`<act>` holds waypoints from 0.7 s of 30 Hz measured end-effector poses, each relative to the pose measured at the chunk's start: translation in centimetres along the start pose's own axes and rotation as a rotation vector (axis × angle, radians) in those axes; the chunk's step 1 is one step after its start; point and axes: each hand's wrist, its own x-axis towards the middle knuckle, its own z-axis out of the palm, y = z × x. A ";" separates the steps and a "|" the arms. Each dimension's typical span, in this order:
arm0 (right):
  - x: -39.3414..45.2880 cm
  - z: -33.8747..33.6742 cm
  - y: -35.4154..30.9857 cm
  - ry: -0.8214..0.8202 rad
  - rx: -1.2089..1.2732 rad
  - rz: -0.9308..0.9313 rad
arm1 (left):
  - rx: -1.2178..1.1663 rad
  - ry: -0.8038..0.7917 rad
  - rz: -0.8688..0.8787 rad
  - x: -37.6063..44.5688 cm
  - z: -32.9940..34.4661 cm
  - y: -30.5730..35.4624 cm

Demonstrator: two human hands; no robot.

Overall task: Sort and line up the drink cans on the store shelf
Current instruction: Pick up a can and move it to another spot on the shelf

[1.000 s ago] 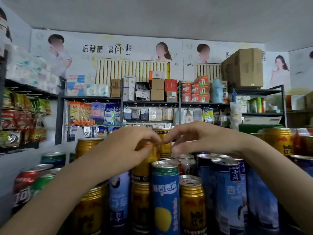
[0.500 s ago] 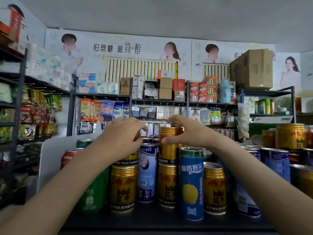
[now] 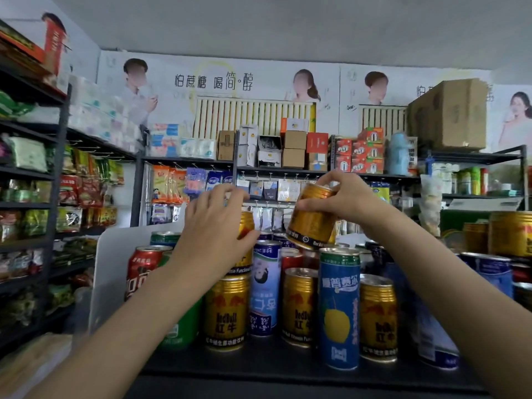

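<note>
My right hand grips a gold Red Bull can, lifted and tilted above the other cans. My left hand wraps a second gold can that stands stacked on a gold can in the front row. Along the dark shelf stand more gold cans, a tall blue lemon can, a pale blue can, a red can and a green can, mixed together.
A white divider panel bounds the cans on the left. More gold cans and blue cans crowd the right. Snack racks stand at the left, and back shelves hold boxes.
My right hand has lifted its gold can off the stack, up and to the right, tilting it. My left hand stays on the other stacked gold can. The view has pulled back.
</note>
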 end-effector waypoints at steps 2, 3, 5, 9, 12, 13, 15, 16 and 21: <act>0.2 -1.8 0.0 0.055 0.010 0.002 | -0.100 0.090 0.098 -0.2 -0.2 1.8; 0.3 -2.7 0.2 0.065 -0.019 -0.002 | -0.198 0.072 0.121 -0.4 -0.3 3.0; 0.0 -4.4 0.9 0.066 -0.125 0.002 | -0.390 -0.042 0.128 -0.8 0.1 5.2; -1.3 -7.0 2.7 -0.012 -0.283 0.013 | -0.582 -0.377 0.089 -1.1 2.2 8.0; -1.9 -8.1 2.7 -0.057 -0.233 -0.032 | -0.597 -0.480 0.050 -1.1 3.4 8.9; -2.0 -8.3 2.5 -0.077 -0.203 -0.047 | -0.606 -0.482 0.043 -1.0 3.5 9.0; -2.0 -8.4 2.1 -0.116 -0.168 -0.074 | -0.654 -0.489 0.007 -0.9 3.6 9.0; -2.1 -8.3 2.1 -0.135 -0.174 -0.086 | -0.669 -0.491 -0.011 -0.9 3.5 9.0; -2.3 -7.2 2.7 -0.239 -0.207 -0.096 | -0.557 -0.522 -0.005 -1.2 2.7 9.0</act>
